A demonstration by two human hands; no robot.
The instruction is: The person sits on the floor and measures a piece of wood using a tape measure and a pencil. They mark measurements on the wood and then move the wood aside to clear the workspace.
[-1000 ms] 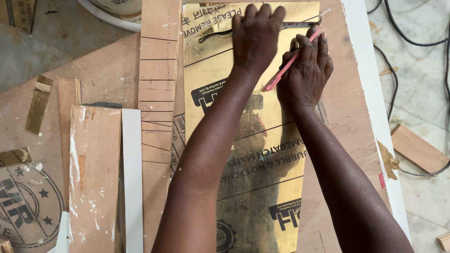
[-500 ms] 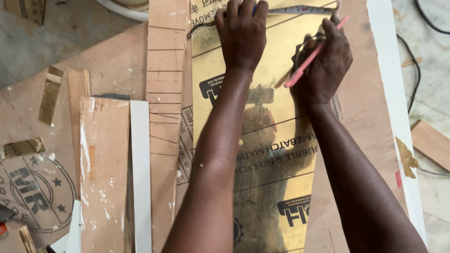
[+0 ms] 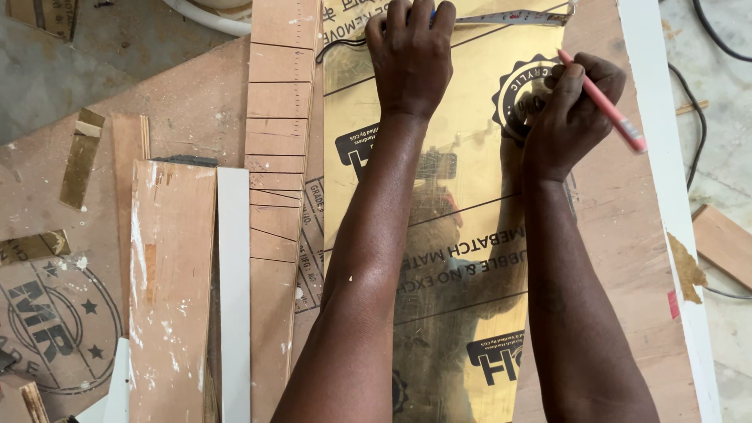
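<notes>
A shiny gold acrylic sheet (image 3: 462,235) with dark printed marks lies lengthwise on a plywood board. My left hand (image 3: 411,59) presses flat on the sheet's far end, over a metal ruler (image 3: 517,16) that runs across the top edge. My right hand (image 3: 568,110) holds a red pencil (image 3: 603,102), its tip down on the sheet near the far right corner. Thin ruled lines cross the gold sheet at intervals.
A wooden strip (image 3: 278,180) marked with cross lines lies left of the sheet. Further left are a paint-stained plank (image 3: 168,282), a white strip (image 3: 233,290) and gold offcuts (image 3: 82,157). A white board edge (image 3: 666,180) runs down the right; a black cable (image 3: 693,94) lies on the floor beyond.
My right hand has shifted right and down along the ruler with the pencil. My left hand stays pressed at the top. The view has moved closer.
</notes>
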